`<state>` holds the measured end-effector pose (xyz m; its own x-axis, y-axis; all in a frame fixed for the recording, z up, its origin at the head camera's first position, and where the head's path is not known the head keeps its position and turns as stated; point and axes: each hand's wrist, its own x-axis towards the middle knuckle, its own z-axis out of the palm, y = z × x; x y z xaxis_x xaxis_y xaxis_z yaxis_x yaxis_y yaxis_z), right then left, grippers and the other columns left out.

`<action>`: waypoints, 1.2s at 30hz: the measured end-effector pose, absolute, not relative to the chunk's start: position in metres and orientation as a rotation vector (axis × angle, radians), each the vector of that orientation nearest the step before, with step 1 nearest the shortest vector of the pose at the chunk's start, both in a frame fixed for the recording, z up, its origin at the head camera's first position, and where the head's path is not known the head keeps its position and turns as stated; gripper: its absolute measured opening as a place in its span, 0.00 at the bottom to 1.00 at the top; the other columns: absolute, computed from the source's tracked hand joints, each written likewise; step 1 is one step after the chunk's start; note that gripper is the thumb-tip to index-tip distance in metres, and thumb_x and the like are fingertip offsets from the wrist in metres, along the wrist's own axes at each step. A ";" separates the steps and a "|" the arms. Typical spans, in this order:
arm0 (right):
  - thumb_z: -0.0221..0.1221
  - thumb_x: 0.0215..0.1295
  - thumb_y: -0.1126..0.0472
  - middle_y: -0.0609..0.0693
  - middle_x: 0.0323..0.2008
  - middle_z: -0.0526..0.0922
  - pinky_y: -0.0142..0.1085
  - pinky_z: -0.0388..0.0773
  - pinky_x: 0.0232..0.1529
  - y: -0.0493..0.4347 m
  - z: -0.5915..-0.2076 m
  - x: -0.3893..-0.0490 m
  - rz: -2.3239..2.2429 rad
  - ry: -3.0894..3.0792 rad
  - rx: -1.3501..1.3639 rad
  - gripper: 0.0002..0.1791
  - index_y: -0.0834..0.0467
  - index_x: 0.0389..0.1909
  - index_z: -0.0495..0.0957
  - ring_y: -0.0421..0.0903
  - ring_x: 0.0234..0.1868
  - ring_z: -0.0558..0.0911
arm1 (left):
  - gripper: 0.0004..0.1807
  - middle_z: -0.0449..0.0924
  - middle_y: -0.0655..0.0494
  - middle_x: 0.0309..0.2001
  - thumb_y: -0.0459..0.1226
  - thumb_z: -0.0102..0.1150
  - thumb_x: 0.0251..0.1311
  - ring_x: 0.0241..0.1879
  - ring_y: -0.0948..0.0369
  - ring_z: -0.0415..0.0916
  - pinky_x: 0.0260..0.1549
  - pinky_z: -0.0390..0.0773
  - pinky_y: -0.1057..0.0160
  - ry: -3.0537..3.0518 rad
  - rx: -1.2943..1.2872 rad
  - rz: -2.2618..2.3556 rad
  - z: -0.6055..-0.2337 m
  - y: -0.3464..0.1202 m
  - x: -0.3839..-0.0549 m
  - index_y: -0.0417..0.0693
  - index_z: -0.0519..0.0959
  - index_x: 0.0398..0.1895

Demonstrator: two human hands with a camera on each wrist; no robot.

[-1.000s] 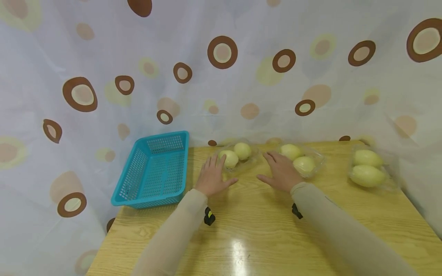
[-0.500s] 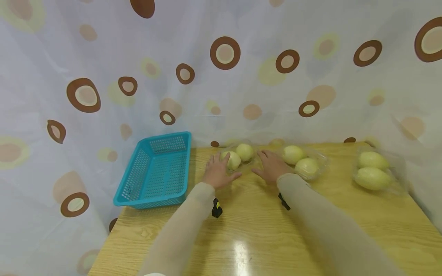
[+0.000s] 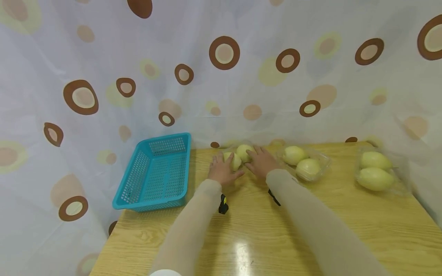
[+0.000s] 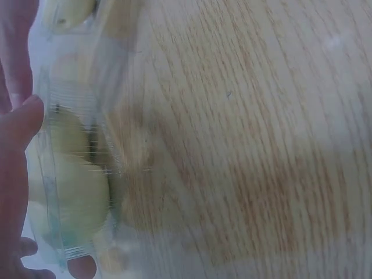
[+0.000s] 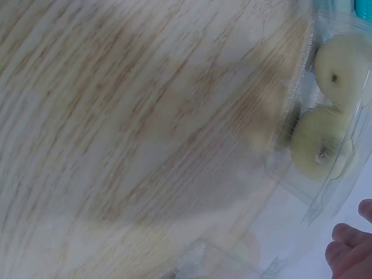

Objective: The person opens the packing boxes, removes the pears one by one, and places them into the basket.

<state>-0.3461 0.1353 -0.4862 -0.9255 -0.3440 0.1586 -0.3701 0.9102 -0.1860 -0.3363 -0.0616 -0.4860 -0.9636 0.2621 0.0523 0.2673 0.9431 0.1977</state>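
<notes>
A clear plastic box (image 5: pixel 299 189) with two pale yellow fruits (image 3: pixel 243 153) in it lies at the back of the table. My left hand (image 3: pixel 221 171) is at its left end, fingers spread over it. In the left wrist view, the thumb (image 4: pixel 28 119) is at the box's rim, with fingertips (image 4: pixel 82 266) showing by the box's lower end. From the right, my right hand (image 3: pixel 262 161) reaches over the box with extended fingers close to the farther fruit. The right wrist view shows the right fingers (image 5: pixel 349 247) just beyond the box's corner.
A blue perforated plastic basket (image 3: pixel 160 172) stands at the table's left. Right of my hands lies another clear box with two pale fruits (image 3: pixel 308 169), and a third with two more (image 3: pixel 375 179) lies at the far right. A patterned curtain (image 3: pixel 224 96) hangs behind the table (image 3: pixel 276 237).
My right hand has moved left, away from the neighbouring box, to the right end of the middle one. My left hand has shifted slightly right, so the hands are closer together.
</notes>
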 end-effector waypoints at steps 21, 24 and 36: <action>0.49 0.73 0.44 0.65 0.72 0.52 0.62 0.61 0.62 0.136 -0.496 -0.348 0.463 -3.027 0.534 0.33 0.56 0.72 0.60 0.70 0.68 0.57 | 0.42 0.42 0.35 0.74 0.64 0.45 0.64 0.73 0.44 0.42 0.53 0.75 0.48 -3.023 -0.405 -0.348 -0.495 -0.057 -0.330 0.58 0.52 0.76; 0.49 0.72 0.44 0.65 0.72 0.51 0.62 0.62 0.61 0.136 -0.496 -0.345 0.470 -3.032 0.518 0.33 0.55 0.72 0.60 0.70 0.68 0.57 | 0.42 0.43 0.35 0.73 0.62 0.47 0.64 0.73 0.44 0.42 0.54 0.74 0.48 -3.010 -0.416 -0.362 -0.494 -0.057 -0.327 0.56 0.53 0.76; 0.50 0.72 0.44 0.65 0.71 0.55 0.60 0.64 0.61 0.136 -0.498 -0.327 0.458 -2.999 0.485 0.32 0.55 0.71 0.62 0.68 0.67 0.59 | 0.42 0.41 0.39 0.75 0.62 0.48 0.63 0.73 0.46 0.42 0.55 0.73 0.49 -3.011 -0.420 -0.421 -0.496 -0.058 -0.317 0.58 0.52 0.76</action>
<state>-0.3267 0.1359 -0.4982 -0.9479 -0.2972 0.1147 -0.3179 0.9059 -0.2797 -0.3166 -0.0578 -0.4960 -0.9600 0.2582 0.1087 0.2781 0.9250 0.2589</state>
